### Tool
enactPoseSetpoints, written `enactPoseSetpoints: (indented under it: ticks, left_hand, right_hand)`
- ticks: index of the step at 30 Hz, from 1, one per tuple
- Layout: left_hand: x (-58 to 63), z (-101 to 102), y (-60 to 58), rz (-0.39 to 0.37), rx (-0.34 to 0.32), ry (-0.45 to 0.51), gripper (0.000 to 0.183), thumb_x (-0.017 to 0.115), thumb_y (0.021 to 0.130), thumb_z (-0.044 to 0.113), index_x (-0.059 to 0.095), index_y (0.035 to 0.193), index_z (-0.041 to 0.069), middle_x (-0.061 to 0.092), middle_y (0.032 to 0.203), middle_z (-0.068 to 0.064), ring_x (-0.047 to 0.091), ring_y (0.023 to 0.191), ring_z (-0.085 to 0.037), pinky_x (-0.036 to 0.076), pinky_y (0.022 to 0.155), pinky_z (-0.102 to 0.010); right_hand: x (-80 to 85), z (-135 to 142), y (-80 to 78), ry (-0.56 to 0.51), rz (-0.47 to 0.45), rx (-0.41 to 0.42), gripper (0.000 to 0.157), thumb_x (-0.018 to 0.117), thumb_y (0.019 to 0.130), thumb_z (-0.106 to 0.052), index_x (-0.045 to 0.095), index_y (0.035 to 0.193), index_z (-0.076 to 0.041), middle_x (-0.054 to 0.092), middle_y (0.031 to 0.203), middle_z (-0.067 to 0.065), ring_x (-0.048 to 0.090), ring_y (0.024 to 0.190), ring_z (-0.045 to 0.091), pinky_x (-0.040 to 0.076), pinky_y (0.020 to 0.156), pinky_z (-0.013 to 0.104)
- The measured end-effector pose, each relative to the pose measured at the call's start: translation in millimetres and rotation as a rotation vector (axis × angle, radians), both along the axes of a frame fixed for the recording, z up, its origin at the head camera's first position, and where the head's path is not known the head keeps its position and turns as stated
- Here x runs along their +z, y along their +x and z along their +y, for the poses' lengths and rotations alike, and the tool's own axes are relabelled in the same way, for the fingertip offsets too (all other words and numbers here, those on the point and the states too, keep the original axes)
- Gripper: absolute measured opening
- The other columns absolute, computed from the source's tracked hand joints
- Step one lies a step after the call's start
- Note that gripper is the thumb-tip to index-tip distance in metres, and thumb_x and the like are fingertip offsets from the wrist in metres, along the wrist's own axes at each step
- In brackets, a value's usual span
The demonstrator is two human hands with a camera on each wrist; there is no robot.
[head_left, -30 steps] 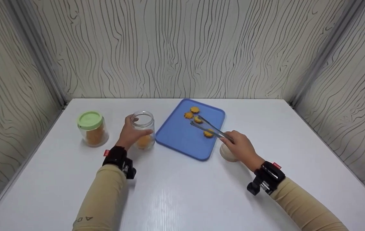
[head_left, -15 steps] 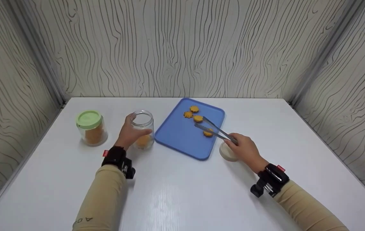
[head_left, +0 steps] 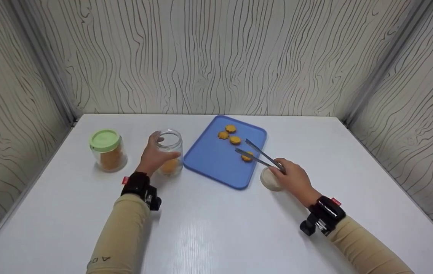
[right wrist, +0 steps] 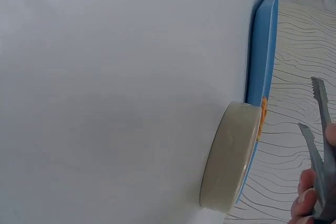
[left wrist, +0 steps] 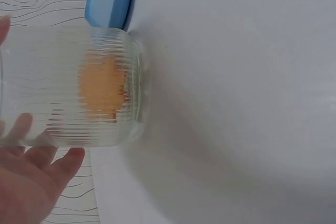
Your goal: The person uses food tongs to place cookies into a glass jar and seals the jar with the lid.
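Observation:
My left hand (head_left: 156,155) curls round a clear, lidless jar (head_left: 175,146), thumb across its near side and fingers behind. An orange-brown cookie (left wrist: 102,85) lies at the bottom of the jar. In my right hand (head_left: 293,178) are metal tongs (head_left: 264,154), arms spread and nothing between the tips. Those tips hang over the right part of a blue tray (head_left: 216,167). On the tray, one cookie (head_left: 247,156) sits partly under the tongs in the head view. Another cookie (head_left: 235,140) lies just left of the tips, with two more behind it.
A second jar (head_left: 111,158) with a green lid (head_left: 105,140) and brown contents stands at the left. Below my right hand a cream round lid (right wrist: 231,156) lies by the tray's right edge. Patterned walls (head_left: 201,57) enclose the white table (head_left: 208,228).
The tongs have drawn right and toward me, away from the middle cookie, which stays on the tray slightly turned. My left hand and the jar stay in place.

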State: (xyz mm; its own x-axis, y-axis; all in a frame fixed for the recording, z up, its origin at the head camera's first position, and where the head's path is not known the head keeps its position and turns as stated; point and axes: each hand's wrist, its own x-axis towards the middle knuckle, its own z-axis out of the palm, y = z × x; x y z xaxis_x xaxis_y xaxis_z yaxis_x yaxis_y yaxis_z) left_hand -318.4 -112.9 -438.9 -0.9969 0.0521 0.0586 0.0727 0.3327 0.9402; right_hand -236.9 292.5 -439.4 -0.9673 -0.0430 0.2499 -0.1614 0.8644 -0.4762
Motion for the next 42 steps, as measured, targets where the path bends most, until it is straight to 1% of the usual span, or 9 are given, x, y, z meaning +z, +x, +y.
enactPoseSetpoints:
  ticks: [6, 10, 13, 17, 20, 26, 33, 37, 42]
  left_hand:
    - [1.2, 0.2, 0.9, -0.014, -0.003, 0.000, 0.101, 0.084, 0.076, 0.021, 0.018, 0.152, 0.006, 0.035, 0.148, -0.018, 0.035, 0.134, -0.033, 0.028, 0.110, -0.045]
    - [1.6, 0.2, 1.4, -0.017, -0.006, 0.009, 0.101, 0.084, 0.076, 0.020, 0.018, 0.152, 0.005, 0.035, 0.148, -0.019, 0.035, 0.134, -0.033, 0.028, 0.110, -0.045]
    - [1.4, -0.3, 1.6, -0.013, -0.009, 0.007, 0.101, 0.084, 0.076, 0.020, 0.018, 0.151, 0.005, 0.034, 0.148, -0.020, 0.036, 0.134, -0.034, 0.029, 0.110, -0.045]
    - [-0.4, -1.7, 0.3, -0.012, -0.010, -0.016, 0.101, 0.083, 0.076, 0.023, 0.018, 0.151, 0.006, 0.034, 0.149, -0.018, 0.035, 0.134, -0.033, 0.029, 0.110, -0.045]
    - [-1.9, -2.1, -0.6, -0.018, -0.009, -0.029, 0.101, 0.083, 0.076, 0.024, 0.019, 0.151, 0.007, 0.034, 0.149, -0.017, 0.035, 0.135, -0.033, 0.029, 0.110, -0.046]
    - [-1.9, -1.6, -0.3, -0.020, -0.009, -0.015, 0.101, 0.084, 0.075, 0.022, 0.019, 0.151, 0.007, 0.035, 0.149, -0.017, 0.035, 0.135, -0.033, 0.029, 0.110, -0.046]
    - [0.0, -1.5, 0.7, -0.032, -0.003, -0.015, 0.101, 0.084, 0.075, 0.022, 0.018, 0.151, 0.008, 0.035, 0.149, -0.017, 0.035, 0.135, -0.033, 0.028, 0.110, -0.045]
    - [0.3, -0.7, 0.0, -0.031, 0.000, -0.014, 0.101, 0.084, 0.075, 0.021, 0.019, 0.151, 0.008, 0.035, 0.148, -0.017, 0.035, 0.135, -0.033, 0.028, 0.110, -0.045]
    - [0.0, -1.0, 0.4, -0.023, -0.007, -0.001, 0.100, 0.083, 0.075, 0.019, 0.018, 0.151, 0.006, 0.035, 0.148, -0.019, 0.036, 0.134, -0.033, 0.029, 0.110, -0.045]
  right_hand:
    - [-3.5, 5.4, 1.1, 0.006, -0.026, -0.011, 0.041, 0.062, 0.095, -0.027, 0.062, 0.121, 0.005, 0.064, 0.116, 0.026, 0.059, 0.109, 0.043, 0.046, 0.090, 0.055]
    - [-3.8, 6.3, 1.5, 0.018, -0.039, -0.007, 0.042, 0.062, 0.095, -0.027, 0.062, 0.122, 0.006, 0.063, 0.117, 0.027, 0.057, 0.111, 0.044, 0.045, 0.091, 0.055]
    - [-4.3, 6.5, 0.7, 0.042, -0.041, -0.001, 0.040, 0.062, 0.095, -0.025, 0.063, 0.120, 0.005, 0.064, 0.115, 0.026, 0.058, 0.110, 0.044, 0.046, 0.089, 0.055]
    - [-4.2, 5.4, -1.7, 0.076, -0.029, 0.015, 0.031, 0.063, 0.093, -0.022, 0.066, 0.112, 0.001, 0.067, 0.107, 0.023, 0.061, 0.103, 0.042, 0.048, 0.083, 0.054]
    - [-4.5, 3.9, -4.1, 0.097, -0.035, 0.016, 0.028, 0.063, 0.093, -0.022, 0.068, 0.109, 0.000, 0.068, 0.104, 0.021, 0.062, 0.099, 0.041, 0.048, 0.080, 0.054]
    - [-6.9, 3.7, -7.1, 0.114, -0.056, 0.028, 0.025, 0.064, 0.093, -0.024, 0.070, 0.105, -0.003, 0.069, 0.100, 0.017, 0.063, 0.094, 0.037, 0.048, 0.077, 0.052]
    - [-7.7, 2.6, -8.1, 0.138, -0.065, 0.041, 0.027, 0.064, 0.094, -0.021, 0.069, 0.109, 0.000, 0.068, 0.106, 0.020, 0.062, 0.101, 0.040, 0.049, 0.081, 0.053]
    - [-9.0, 2.1, -8.4, 0.143, -0.045, 0.042, 0.024, 0.064, 0.093, -0.018, 0.069, 0.105, 0.002, 0.069, 0.101, 0.020, 0.063, 0.096, 0.040, 0.049, 0.079, 0.052]
    - [-11.1, 1.6, -7.3, 0.122, -0.029, 0.041, 0.022, 0.064, 0.093, -0.016, 0.069, 0.105, 0.003, 0.069, 0.098, 0.018, 0.064, 0.093, 0.038, 0.049, 0.079, 0.050]
